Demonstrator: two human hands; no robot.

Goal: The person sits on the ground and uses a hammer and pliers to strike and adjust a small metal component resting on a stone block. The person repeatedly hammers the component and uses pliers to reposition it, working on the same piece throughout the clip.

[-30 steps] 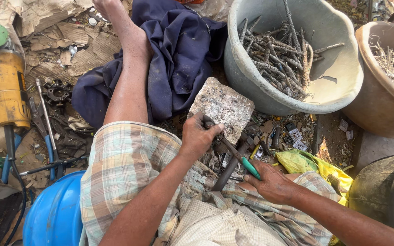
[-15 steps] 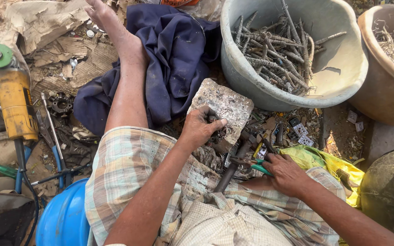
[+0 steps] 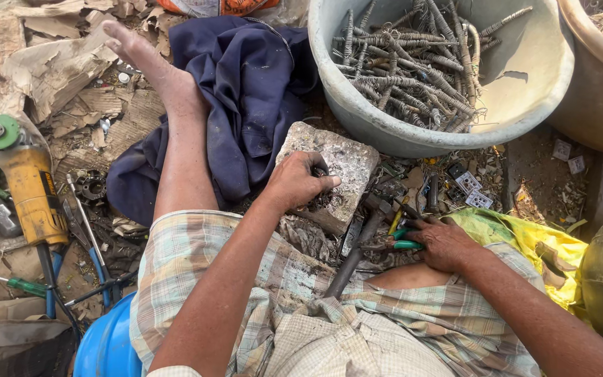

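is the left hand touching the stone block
Touching. The head view shows the left hand resting on the stone block, its fingers curled against the top face with no gap.

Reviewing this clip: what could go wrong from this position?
1. The left hand pins a small part on the stone block with bare fingertips; a slip or strike there could hurt them.
2. The right hand grips green-handled pliers amid sharp scrap, so cuts seem possible.
3. The bare foot and leg lie near the angle grinder and loose metal.
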